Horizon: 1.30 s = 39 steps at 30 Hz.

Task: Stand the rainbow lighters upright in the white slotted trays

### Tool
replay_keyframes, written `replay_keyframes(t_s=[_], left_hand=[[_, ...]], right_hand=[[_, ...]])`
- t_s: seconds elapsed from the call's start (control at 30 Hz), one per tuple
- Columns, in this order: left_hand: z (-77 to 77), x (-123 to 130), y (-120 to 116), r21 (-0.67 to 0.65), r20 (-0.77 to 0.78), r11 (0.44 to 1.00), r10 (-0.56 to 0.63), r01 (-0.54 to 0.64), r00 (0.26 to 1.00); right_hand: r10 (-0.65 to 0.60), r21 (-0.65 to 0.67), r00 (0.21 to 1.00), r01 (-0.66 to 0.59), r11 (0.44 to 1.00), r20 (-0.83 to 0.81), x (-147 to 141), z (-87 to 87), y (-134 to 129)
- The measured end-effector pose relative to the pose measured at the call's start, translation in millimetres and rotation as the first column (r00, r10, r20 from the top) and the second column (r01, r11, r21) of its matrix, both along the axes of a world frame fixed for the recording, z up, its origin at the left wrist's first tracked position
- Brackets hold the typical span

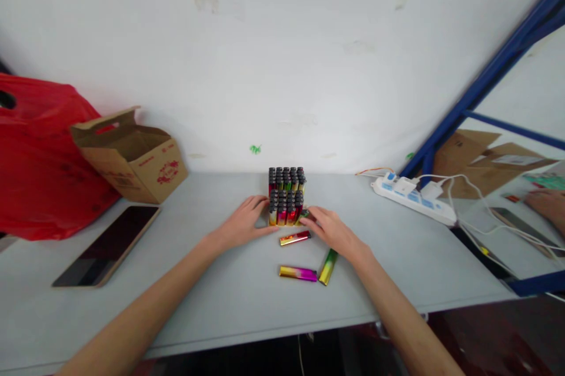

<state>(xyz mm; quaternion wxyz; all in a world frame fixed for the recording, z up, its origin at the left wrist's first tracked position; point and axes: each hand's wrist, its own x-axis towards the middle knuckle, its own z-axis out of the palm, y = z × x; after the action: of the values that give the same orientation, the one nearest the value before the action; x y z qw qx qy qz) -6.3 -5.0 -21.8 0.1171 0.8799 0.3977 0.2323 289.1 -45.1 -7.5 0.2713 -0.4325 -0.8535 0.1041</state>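
Note:
Several upright lighters (286, 199) with black tops stand packed in rows against the wall, in two groups, one behind the other. At their left side is my left hand (242, 223), its thumb and fingers apart, with the fingertips by the front group's left edge. My right hand (329, 229) is closed at the front right corner, its fingertips on a greenish lighter (304, 214) that they partly hide. Three lighters lie flat in front: a red and gold one (295, 239), a purple and gold one (298, 273) and a green and yellow one (327, 268).
On the left are a red plastic bag (42, 158), an open cardboard box (141, 164) and a dark-screened phone (108, 246). A white power strip (415, 198) with plugs and cables lies at right, beside a blue-framed mirror (507, 188). The grey table (212, 317) ends at the front edge.

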Motion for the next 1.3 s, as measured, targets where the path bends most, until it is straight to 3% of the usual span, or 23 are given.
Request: replay_keyframes(t_s=[0.13, 0.2, 0.27, 0.4, 0.53, 0.63, 0.73, 0.83, 0.93, 1.0, 1.17, 1.3], left_hand=[[-2.4, 0, 1, 0.012, 0.015, 1.0, 0.001, -0.001, 1.0], [-3.6, -1, 2, 0.013, 0.009, 1.0, 0.005, -0.005, 1.0], [-4.7, -1, 3, 0.015, 0.004, 1.0, 0.011, -0.011, 1.0], [-5.6, -1, 5, 0.014, 0.007, 1.0, 0.004, -0.004, 1.0], [-4.9, 3, 3, 0.001, 0.032, 0.999, 0.039, -0.04, 0.999], [-4.8, 7, 2, -0.025, 0.053, 0.995, 0.099, -0.098, 0.994], [-6.4, 8, 4, -0.053, 0.094, 0.994, 0.097, -0.093, 0.991], [-8.4, 6, 6, -0.065, 0.142, 0.995, 0.082, -0.073, 0.986], [-8.3, 3, 9, -0.084, 0.166, 0.995, 0.065, -0.051, 0.984], [-7.1, -1, 10, -0.103, 0.165, 0.994, 0.06, -0.043, 0.984], [-4.7, -11, 11, -0.139, 0.131, 0.99, 0.043, -0.025, 0.99], [-3.5, -13, 11, -0.117, 0.103, 0.993, 0.034, -0.021, 0.994]], right_hand=[[-0.084, 0.138, 0.971, 0.054, 0.989, 0.223, -5, 4.9, 0], [-0.136, 0.126, 0.962, 0.109, 0.986, 0.235, -5, 8.8, -2], [-0.101, 0.027, 0.982, 0.098, 0.995, 0.157, -3, 11.0, -8], [0.077, -0.096, 0.997, -0.075, 0.993, 0.013, 3, 5.8, -26], [0.093, -0.134, 0.995, -0.096, 0.986, -0.027, 9, -3.3, -34], [0.071, -0.228, 0.977, -0.118, 0.967, -0.202, 15, -4.1, -30], [-0.059, -0.354, 0.879, -0.128, 0.927, -0.473, 21, -1.0, -22], [-0.201, -0.436, 0.683, -0.189, 0.88, -0.702, 21, 5.2, -13], [-0.274, -0.454, 0.497, -0.286, 0.844, -0.823, 13, 15.2, -2], [-0.317, -0.469, 0.421, -0.33, 0.819, -0.85, 5, 21.5, 9], [-0.387, -0.504, 0.351, -0.355, 0.787, -0.852, -12, 19.1, 30], [-0.454, -0.588, 0.444, -0.231, 0.775, -0.772, -16, 1.8, 33]])
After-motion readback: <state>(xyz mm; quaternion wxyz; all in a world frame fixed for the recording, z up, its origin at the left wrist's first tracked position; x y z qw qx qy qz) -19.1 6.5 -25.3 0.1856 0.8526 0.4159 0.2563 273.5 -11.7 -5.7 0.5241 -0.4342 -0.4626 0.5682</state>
